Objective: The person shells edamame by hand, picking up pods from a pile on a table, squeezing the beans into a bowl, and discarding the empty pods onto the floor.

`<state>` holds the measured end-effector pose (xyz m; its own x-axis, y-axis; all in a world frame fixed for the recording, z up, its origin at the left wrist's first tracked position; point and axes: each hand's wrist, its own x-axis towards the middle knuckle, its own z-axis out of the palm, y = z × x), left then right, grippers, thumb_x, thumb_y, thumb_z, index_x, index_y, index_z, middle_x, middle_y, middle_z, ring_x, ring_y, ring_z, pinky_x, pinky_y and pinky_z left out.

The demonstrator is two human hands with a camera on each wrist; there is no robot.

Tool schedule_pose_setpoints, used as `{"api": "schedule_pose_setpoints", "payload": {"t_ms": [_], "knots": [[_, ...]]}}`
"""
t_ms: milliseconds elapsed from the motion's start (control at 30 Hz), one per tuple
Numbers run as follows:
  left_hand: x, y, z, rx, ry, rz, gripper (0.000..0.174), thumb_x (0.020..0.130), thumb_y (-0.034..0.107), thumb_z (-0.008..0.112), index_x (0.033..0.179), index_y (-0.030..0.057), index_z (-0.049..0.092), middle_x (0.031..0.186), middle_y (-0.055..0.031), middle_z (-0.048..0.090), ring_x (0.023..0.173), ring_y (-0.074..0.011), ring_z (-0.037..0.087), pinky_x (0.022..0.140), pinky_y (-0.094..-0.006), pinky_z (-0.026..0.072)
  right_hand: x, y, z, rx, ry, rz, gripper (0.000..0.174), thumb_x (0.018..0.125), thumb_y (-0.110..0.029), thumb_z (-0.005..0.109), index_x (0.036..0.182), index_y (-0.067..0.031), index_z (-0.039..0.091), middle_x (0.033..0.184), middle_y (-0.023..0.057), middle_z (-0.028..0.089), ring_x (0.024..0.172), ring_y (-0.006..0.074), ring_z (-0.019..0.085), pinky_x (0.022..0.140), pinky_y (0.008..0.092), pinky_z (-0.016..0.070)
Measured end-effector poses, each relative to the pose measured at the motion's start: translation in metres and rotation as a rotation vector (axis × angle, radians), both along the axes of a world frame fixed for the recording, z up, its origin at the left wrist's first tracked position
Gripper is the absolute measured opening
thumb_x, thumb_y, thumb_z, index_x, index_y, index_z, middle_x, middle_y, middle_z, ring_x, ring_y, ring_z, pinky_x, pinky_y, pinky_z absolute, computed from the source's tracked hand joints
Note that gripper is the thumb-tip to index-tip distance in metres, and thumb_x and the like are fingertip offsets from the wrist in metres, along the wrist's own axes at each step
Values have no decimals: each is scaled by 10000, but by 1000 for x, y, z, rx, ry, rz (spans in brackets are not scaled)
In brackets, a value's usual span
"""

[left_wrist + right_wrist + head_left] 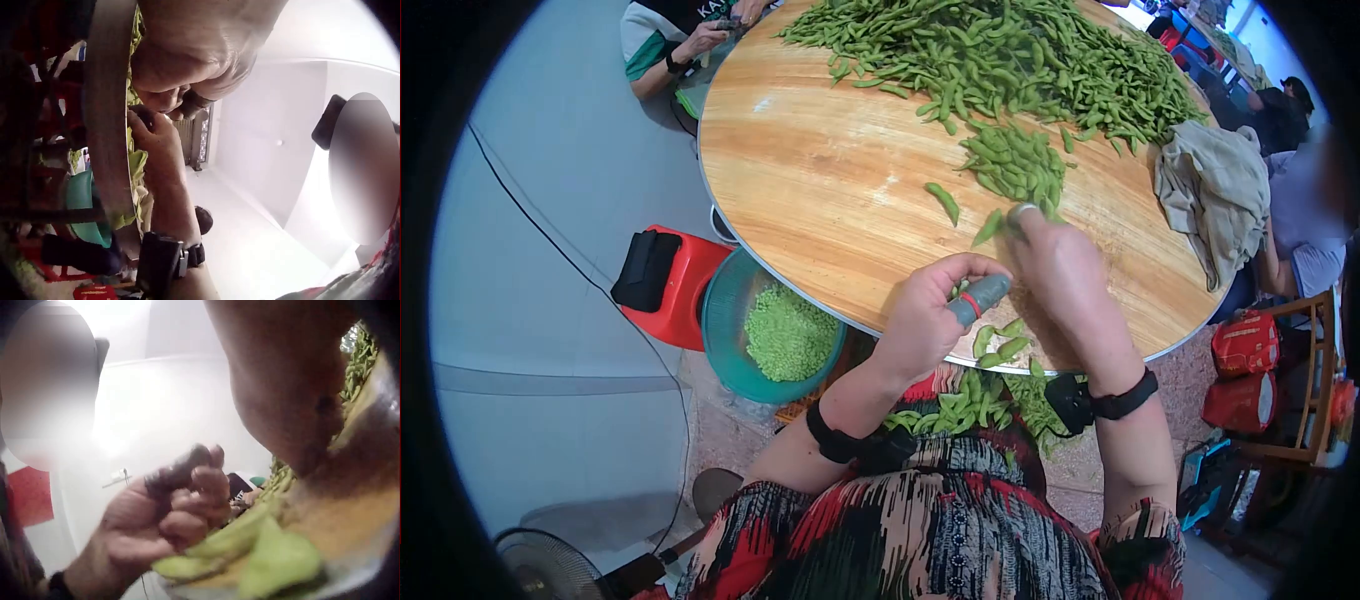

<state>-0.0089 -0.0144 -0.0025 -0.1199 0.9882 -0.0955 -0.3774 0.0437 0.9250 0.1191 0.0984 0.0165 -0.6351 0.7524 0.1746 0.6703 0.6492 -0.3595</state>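
Observation:
My left hand (925,315), a grey-green cover on its thumb, curls over the table's near edge; a bit of green edamame (956,290) shows inside its fingers. Curled fingers show again on this left hand (178,519) in the right wrist view. My blurred right hand (1060,270) reaches palm down over the table, one tip covered too. An edamame pod (988,228) lies right at its fingertips; I cannot tell whether they pinch it. Just beyond is a small heap of pods (1015,165). A single pod (942,203) lies left of it. Several pods (1000,345) lie below the hands.
A large pile of pods (1000,60) covers the far side of the round wooden table (800,180). Left below its edge, a teal basin (720,330) holds shelled beans beside a red stool (675,300). Pods (960,405) lie on my lap. A cloth (1215,180) hangs at the right.

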Motion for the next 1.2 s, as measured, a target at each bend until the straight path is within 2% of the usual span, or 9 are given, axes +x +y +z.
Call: {"api": "schedule_pose_setpoints", "payload": {"t_ms": [133,233,300,433,667,733,967,1033,1200], "knots": [[1,1,1,-26,46,13,206,841,83,580,1043,39,583,819,63,487,645,14,393,492,-133,274,8,3,-15,119,10,69,172,785,-105,556,916,2,530,679,206,586,631,376,591,563,444,470],[10,4,7,-28,-46,52,230,843,98,585,1063,31,577,809,63,466,639,12,381,505,-130,279,26,1,-19,126,512,195,139,807,-67,560,920,10,536,607,145,566,479,257,551,439,343,423],[16,7,10,5,-39,28,246,840,97,589,1075,26,573,809,57,475,649,5,399,526,-132,300,41,-12,-3,-1151,818,-78,108,846,-67,555,929,1,542,574,31,505,393,95,404,368,219,298],[18,16,9,29,-55,-150,243,808,56,601,1045,12,571,834,28,526,714,-36,478,605,-160,377,55,-25,-5,-1784,1088,44,119,888,-122,530,927,-9,535,577,-25,448,406,24,295,366,171,216],[21,18,-3,81,-216,-37,115,759,-10,585,863,35,569,856,-10,577,753,-83,531,661,-206,425,55,-49,6,-1390,935,91,237,947,-217,413,850,-26,512,605,-16,463,476,42,345,425,197,277],[25,18,3,66,-187,21,92,837,113,610,820,27,580,733,-2,580,627,-50,505,582,-189,406,58,-48,6,-1400,905,126,256,953,-225,394,840,-24,505,620,-11,473,497,51,359,454,205,300],[28,16,-4,-48,-13,83,90,778,54,631,841,34,570,804,-7,572,705,-81,518,641,-226,420,56,-47,-4,-1438,907,85,196,949,-150,392,865,-20,511,644,1,489,469,34,343,418,185,284],[23,18,-9,298,455,57,62,810,67,605,853,30,579,797,-14,561,700,-72,508,621,-214,410,56,-47,-3,-1467,934,53,182,947,-137,393,877,-20,514,644,5,490,456,29,335,405,180,275],[11,19,-5,259,105,-187,80,825,84,595,875,23,585,796,-16,554,719,-79,509,616,-212,398,59,-48,3,-1807,1066,78,145,934,-126,426,919,-16,520,644,15,504,425,25,312,391,178,265]]}}
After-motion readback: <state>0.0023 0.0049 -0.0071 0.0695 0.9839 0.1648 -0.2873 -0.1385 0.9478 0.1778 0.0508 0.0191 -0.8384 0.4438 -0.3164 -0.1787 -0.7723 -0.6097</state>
